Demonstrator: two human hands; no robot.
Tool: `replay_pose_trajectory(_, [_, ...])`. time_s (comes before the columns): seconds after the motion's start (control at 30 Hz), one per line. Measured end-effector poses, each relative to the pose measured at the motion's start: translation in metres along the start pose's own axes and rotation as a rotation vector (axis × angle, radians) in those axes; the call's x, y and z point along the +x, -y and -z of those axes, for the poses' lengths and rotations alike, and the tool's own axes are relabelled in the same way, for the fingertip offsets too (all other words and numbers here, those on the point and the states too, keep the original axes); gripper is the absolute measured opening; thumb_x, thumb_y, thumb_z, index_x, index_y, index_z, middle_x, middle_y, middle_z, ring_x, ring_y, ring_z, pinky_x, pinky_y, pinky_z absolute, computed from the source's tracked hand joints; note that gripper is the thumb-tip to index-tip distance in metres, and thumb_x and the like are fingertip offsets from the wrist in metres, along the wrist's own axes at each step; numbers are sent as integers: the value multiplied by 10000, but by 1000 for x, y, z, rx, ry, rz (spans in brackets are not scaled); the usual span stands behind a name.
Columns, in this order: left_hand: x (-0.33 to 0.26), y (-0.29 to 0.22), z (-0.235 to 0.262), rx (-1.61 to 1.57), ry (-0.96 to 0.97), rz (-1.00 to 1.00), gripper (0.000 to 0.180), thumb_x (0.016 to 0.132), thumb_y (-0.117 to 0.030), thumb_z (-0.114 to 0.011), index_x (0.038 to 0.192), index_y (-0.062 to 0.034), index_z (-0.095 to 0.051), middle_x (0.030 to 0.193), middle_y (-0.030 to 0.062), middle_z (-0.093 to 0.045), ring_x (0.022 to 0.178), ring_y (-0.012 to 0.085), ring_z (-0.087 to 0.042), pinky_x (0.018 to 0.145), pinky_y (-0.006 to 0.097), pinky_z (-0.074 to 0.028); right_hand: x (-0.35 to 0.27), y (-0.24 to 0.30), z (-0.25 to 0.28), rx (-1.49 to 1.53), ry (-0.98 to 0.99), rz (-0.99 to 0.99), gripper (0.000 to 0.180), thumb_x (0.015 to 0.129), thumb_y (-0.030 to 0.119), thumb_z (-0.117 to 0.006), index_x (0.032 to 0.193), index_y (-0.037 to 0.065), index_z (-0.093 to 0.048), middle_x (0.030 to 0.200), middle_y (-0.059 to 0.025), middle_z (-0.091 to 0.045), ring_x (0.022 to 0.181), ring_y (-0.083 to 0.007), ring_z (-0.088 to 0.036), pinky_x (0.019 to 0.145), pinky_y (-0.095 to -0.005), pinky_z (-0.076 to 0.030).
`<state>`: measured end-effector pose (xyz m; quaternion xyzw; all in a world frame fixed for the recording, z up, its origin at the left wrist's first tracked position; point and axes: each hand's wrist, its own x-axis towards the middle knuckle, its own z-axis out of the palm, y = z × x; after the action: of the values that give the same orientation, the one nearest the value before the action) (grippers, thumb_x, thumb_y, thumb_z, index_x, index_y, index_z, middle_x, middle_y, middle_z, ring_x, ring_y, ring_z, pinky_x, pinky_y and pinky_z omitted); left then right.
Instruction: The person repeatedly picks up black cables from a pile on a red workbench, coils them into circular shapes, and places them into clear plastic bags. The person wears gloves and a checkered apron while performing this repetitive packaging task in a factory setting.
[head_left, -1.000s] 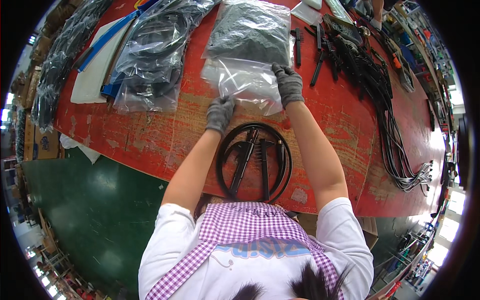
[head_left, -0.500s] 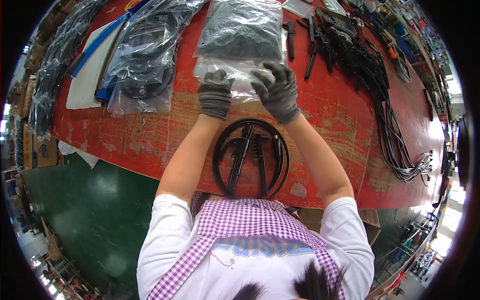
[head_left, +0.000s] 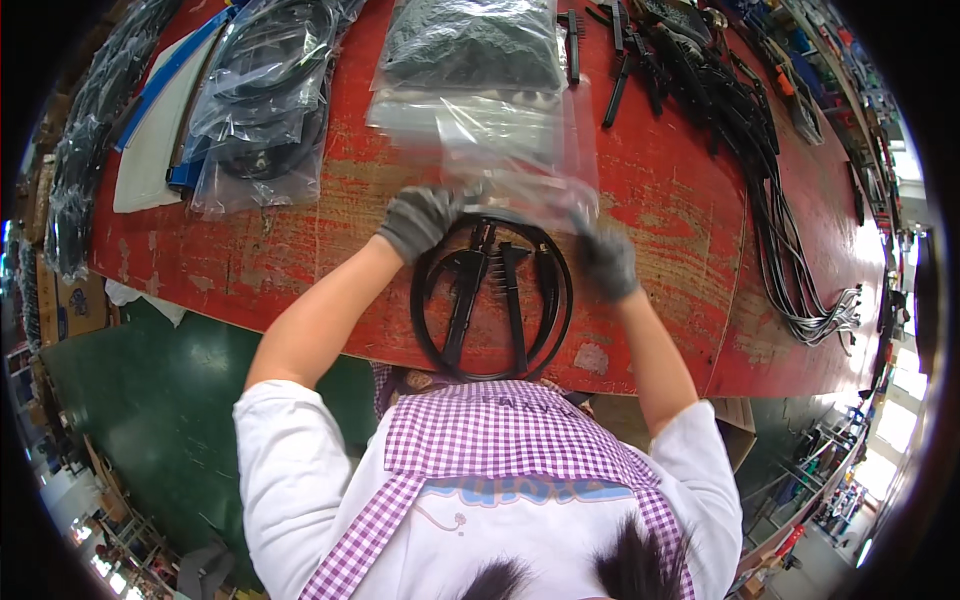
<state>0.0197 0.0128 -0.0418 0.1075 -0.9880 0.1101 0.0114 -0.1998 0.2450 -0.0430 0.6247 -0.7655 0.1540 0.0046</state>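
Observation:
My left hand (head_left: 420, 222), in a grey glove, pinches one corner of a clear plastic bag (head_left: 510, 150). At the other corner is my right hand (head_left: 608, 264), also gloved and closed on the bag, though motion smears its fingertips. The bag stretches between both hands, its near edge blurred. Just below it, a coiled black hose (head_left: 418, 312) lies in a ring on the red table. Within the ring lie a black brush (head_left: 514, 310) with bristles and a long black tube-like part (head_left: 466, 305).
A stack of clear bags (head_left: 400, 112) lies beyond my hands under a bag of dark material (head_left: 470, 45). Bagged black coils (head_left: 262, 110) are at left. More black brushes (head_left: 618, 90) and a bundle of black cables (head_left: 780, 250) lie at right on the red table (head_left: 660, 330).
Both hands have come back toward me from the bag stack and spread apart, drawing one clear bag over the coil's far side. The view has shifted slightly.

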Motion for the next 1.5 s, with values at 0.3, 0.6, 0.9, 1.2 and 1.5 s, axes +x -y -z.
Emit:
replay_pose_trajectory(0.3, [-114,-41,23,-395,71,136,359,756,-124,-503,1112,-140,-551,725,103,-562,598,274,-568,509,402,-464,-105,92,15,200,172,110,573,654,165,-589,1221,187,-508,595,-19,-464,569,-198,-506,513,-346,-401])
replay_pose_trajectory(0.6, [-235,-130,18,-327,-82,420,247,821,-209,-509,1028,-89,-572,839,135,-617,655,258,-589,574,365,-483,-97,96,30,131,471,472,545,767,239,-491,1307,257,-416,686,-18,-526,610,-187,-541,551,-335,-408])
replay_pose_trajectory(0.9, [-174,-18,190,-1312,-181,281,171,728,-62,-611,896,-68,-641,754,105,-650,644,238,-638,564,307,-494,-11,111,153,808,151,237,225,642,66,-662,860,121,-673,623,-83,-571,529,-261,-539,515,-315,-429])
replay_pose_trajectory(1.2, [-96,102,248,-1310,-211,626,146,818,-76,-538,940,-34,-607,596,13,-547,446,73,-480,397,210,-370,118,112,231,706,-17,16,227,729,16,-587,941,65,-655,577,14,-479,535,-49,-417,492,-204,-349])
replay_pose_trajectory(1.5, [-108,256,240,-927,-877,974,114,855,-138,-548,922,-71,-611,651,18,-559,505,79,-531,431,228,-463,221,228,204,822,-121,168,180,831,60,-561,1000,68,-622,790,-48,-641,638,-68,-545,573,-239,-460])
